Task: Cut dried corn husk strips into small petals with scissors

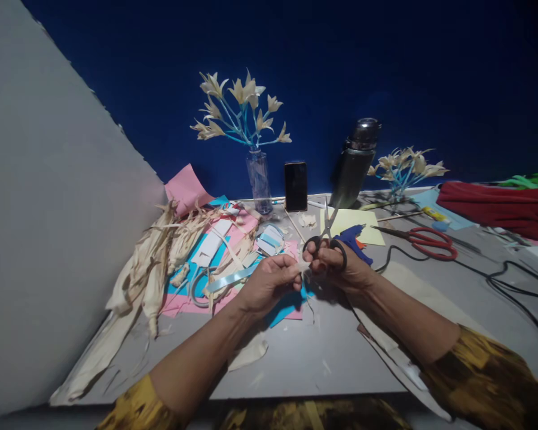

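Between the fingertips of my left hand [275,278] is a small pale piece of corn husk [302,267], pinched closed. My right hand [341,266] is closed around the black-handled scissors [327,224], whose blades point up and away, spread apart. The right fingertips also meet the husk piece, close to the left ones. Under and behind my hands lie pink and blue paper sheets [287,307] and a roll of light blue ribbon [270,239]. A blue glue gun [356,243] rests just beyond my right hand.
Dried corn husks [138,280] heap at the left. Husk flowers [246,101] stand in a glass vase [259,179], near a phone [296,186] and a dark flask [355,161]. Red-handled scissors [433,243], a black cord [515,278] and red cloth [497,206] lie right.
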`<move>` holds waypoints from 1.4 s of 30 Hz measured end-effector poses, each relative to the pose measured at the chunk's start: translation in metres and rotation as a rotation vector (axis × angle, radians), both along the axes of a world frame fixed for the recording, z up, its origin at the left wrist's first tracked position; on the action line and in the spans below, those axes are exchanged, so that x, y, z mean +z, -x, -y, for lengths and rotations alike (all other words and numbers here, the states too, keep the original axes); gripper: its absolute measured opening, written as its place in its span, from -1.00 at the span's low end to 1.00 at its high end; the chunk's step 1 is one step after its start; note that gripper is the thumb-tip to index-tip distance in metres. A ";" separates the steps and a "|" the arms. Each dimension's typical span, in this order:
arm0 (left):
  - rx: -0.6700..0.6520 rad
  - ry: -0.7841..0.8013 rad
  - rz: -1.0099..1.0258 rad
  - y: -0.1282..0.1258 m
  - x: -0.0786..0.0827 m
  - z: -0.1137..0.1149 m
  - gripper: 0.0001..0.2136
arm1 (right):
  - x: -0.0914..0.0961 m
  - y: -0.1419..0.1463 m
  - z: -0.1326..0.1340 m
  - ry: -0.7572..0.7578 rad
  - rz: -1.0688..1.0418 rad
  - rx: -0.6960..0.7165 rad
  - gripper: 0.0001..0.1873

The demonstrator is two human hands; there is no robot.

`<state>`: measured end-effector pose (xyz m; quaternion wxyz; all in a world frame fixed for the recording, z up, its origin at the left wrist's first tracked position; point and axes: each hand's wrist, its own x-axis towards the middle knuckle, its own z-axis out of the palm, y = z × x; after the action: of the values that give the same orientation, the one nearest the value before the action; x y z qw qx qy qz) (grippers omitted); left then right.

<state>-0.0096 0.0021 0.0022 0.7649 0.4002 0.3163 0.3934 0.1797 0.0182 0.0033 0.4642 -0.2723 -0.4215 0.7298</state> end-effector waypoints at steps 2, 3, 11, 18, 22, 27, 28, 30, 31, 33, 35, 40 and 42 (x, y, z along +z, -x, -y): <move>0.018 -0.003 -0.018 0.000 0.000 -0.001 -0.74 | -0.001 0.000 0.000 -0.038 0.065 -0.004 -0.62; 0.024 -0.004 -0.028 -0.001 0.000 -0.001 -0.74 | -0.002 0.000 0.000 -0.046 0.106 -0.003 -0.63; 0.018 0.044 0.008 -0.002 0.003 0.002 -0.74 | -0.002 0.001 0.001 0.041 -0.002 0.067 -0.70; 0.096 0.002 -0.118 -0.003 0.002 0.001 -0.71 | 0.001 0.001 0.002 -0.072 0.219 -0.036 -0.62; 0.086 -0.011 -0.179 -0.005 0.002 0.002 -0.71 | -0.001 0.002 0.003 -0.048 0.364 -0.024 -0.65; 0.014 -0.009 -0.143 -0.004 0.003 0.003 -0.73 | -0.004 0.004 0.004 -0.017 0.228 0.046 -0.71; -0.008 -0.003 -0.113 -0.003 0.003 0.003 -0.73 | -0.005 0.004 0.004 -0.008 0.167 0.078 -0.72; -0.056 0.011 -0.066 -0.002 0.004 0.004 -0.73 | -0.006 0.005 0.004 0.025 0.049 0.142 -0.73; -0.075 0.018 -0.049 -0.002 0.005 0.004 -0.73 | -0.006 0.005 0.004 0.050 -0.001 0.164 -0.73; -0.093 0.031 -0.029 0.000 0.007 0.004 -0.74 | -0.005 0.003 0.003 0.090 -0.066 0.167 -0.71; -0.078 0.032 -0.015 0.000 0.007 0.004 -0.76 | -0.002 0.000 0.002 0.077 -0.058 0.113 -0.72; 0.026 0.010 -0.080 -0.001 0.004 0.002 -0.80 | 0.003 -0.001 0.003 -0.060 0.183 0.015 -0.66; 0.031 -0.015 -0.116 -0.002 0.003 0.002 -0.80 | 0.004 0.001 0.006 -0.065 0.275 0.000 -0.65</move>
<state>-0.0071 -0.0003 0.0056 0.7361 0.4230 0.3636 0.3835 0.1784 0.0127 0.0072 0.4105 -0.3546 -0.5046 0.6716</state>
